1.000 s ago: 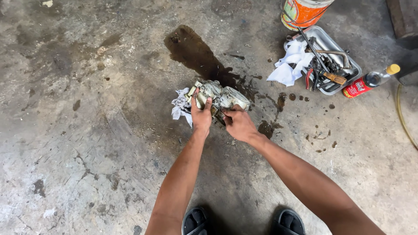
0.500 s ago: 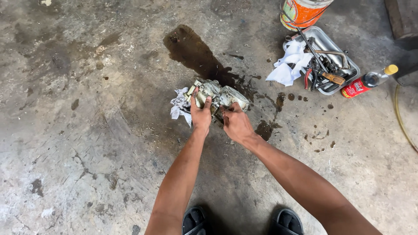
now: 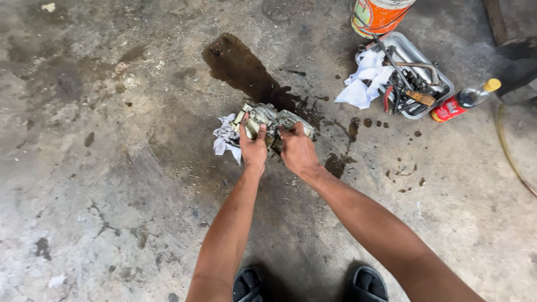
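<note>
Engine part [image 3: 274, 120], grimy and grey, lies on the concrete floor [image 3: 100, 184] at the stain's [image 3: 240, 64] five o'clock edge, still oily. Left hand [image 3: 253, 146] and right hand [image 3: 297, 150] each clamp it; rag [image 3: 225, 136] at nine o'clock, tool tray [image 3: 442, 81] at two.

Grimy metal engine part [image 3: 268, 120] on floor
</note>
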